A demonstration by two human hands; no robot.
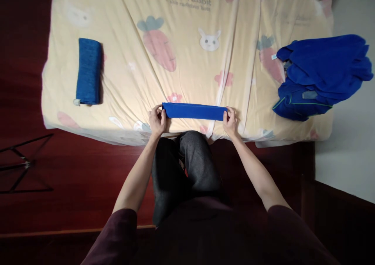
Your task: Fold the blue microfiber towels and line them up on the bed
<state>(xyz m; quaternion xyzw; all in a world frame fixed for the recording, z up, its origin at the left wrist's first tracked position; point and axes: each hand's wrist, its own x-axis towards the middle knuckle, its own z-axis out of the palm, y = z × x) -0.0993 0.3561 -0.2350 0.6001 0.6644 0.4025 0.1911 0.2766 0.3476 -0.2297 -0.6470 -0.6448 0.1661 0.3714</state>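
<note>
We hold a long, narrow strip of folded blue cloth (195, 111) between our two hands, stretched out flat over the near edge of a bed (191, 58). Our left hand (157, 120) has its thumb and fingers pinched on one end, the cloth running off from it toward three o'clock. Our right hand (230, 121) is clamped the same way on the other end, with the cloth toward its nine o'clock. We cannot tell whether the strip touches the sheet or hangs just above it. From our left hand, a darker blue rolled bundle (88, 71) lies on the bed at ten o'clock, well apart from the cloth. At two o'clock from our right hand sits a loose heap of blue clothes (325, 69). Our grey trousers (200, 163) show at six o'clock from the strip, near the bed's edge.
</note>
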